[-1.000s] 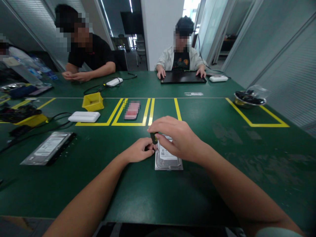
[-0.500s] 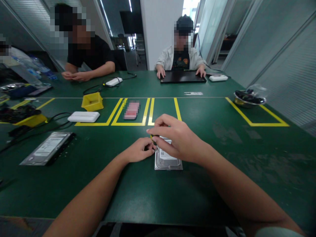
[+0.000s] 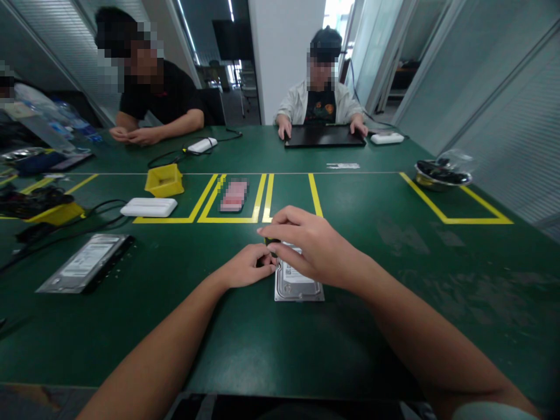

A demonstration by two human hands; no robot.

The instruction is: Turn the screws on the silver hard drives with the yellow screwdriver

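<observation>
A silver hard drive [image 3: 298, 290] with a white label lies flat on the green table in front of me, partly covered by my right hand. Between the thumb and fingers of my right hand [image 3: 306, 242] is the black-and-yellow handle of what looks like a small screwdriver [image 3: 272, 240], held over the drive's upper left part. Its tip is hidden. My left hand [image 3: 251, 265] rests on the table at the drive's left edge, fingers curled and thumb close to them. Whatever lies between those fingertips is hidden.
Another hard drive [image 3: 87, 262] lies at left with small bits beside it. Beyond are a white power bank-like box [image 3: 149, 207], a yellow bin [image 3: 164, 181], a pink phone-like object [image 3: 234, 195] and a bowl of dark parts [image 3: 443, 175]. Two people sit across the table.
My right hand and the screwdriver have shifted very slightly left and down. My left hand and the hard drive stay in place.
</observation>
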